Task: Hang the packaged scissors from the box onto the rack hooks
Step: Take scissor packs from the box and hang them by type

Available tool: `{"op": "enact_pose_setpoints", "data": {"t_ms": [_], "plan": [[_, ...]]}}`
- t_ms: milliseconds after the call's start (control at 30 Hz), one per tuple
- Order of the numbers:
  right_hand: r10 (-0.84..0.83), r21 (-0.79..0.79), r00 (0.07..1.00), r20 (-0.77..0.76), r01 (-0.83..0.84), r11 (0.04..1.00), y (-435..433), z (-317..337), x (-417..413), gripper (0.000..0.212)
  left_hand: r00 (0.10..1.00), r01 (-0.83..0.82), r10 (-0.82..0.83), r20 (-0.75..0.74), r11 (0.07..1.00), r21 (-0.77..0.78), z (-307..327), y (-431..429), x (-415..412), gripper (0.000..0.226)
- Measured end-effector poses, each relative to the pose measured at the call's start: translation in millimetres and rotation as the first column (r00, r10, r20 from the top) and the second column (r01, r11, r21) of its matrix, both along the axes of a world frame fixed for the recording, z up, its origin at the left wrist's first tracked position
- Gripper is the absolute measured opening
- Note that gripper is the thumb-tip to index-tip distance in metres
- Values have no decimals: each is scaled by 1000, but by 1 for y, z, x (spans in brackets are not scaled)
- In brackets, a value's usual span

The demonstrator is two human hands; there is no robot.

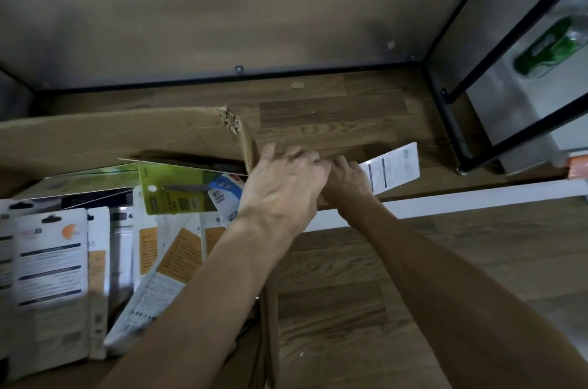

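An open cardboard box (133, 131) lies on the wood floor at the left, holding several carded packages (52, 264), white with orange or green print. A green-yellow package (173, 191) lies on top. My right hand (348, 182) is just right of the box's corner, shut on a white packaged card (394, 167) that sticks out to the right, printed back up. My left hand (283, 188) hovers over the box's right wall with its fingers spread, their tips touching my right hand. No rack hooks are in sight.
A black metal rack frame (450, 121) stands at the right, and its base bar runs along the grey back panel. A green object (547, 48) lies behind the frame. A white rail (461, 201) crosses the floor below my hands.
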State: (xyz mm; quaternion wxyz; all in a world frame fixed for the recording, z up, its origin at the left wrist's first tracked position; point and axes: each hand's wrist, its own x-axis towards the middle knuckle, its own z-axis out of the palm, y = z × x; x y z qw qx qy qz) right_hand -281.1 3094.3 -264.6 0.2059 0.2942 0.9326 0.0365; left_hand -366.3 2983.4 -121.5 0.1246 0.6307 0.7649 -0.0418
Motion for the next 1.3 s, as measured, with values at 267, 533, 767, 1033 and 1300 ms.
{"op": "enact_pose_setpoints", "data": {"t_ms": [267,533,767,1033,1300], "plan": [[-16,-40,981,-193,9,999,-13,60,16,44,999,-21,23,-28,998,67,-2,-6,5,46],[-1,40,989,-147,7,999,-40,135,35,63,993,-92,67,96,954,284,12,-26,7,56],[38,292,831,-554,152,944,-69,207,39,24,941,-290,131,311,784,549,38,-71,-15,67],[308,296,575,-757,-119,948,-186,314,-23,6,761,-649,433,483,507,568,65,-170,-90,64],[239,-389,811,-534,-487,782,-258,277,-79,38,-144,-987,508,849,-12,-160,44,-300,-141,14]]}}
